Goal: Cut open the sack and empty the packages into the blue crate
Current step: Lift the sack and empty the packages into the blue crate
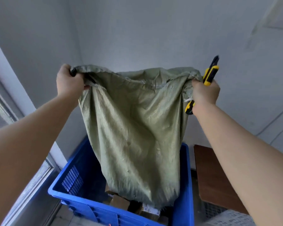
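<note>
Sack (134, 128) hangs with its long axis vertical and its lower end inside the blue crate (186, 176), above the packages (119, 203). Left grip (69, 79) and right grip (204, 92) clamp its top corners level, the right also clutching a yellow knife (210, 74).

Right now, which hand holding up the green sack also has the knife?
The right hand: it grips a corner of the green woven sack together with a yellow-and-black utility knife; the left hand holds only sack cloth.
</note>
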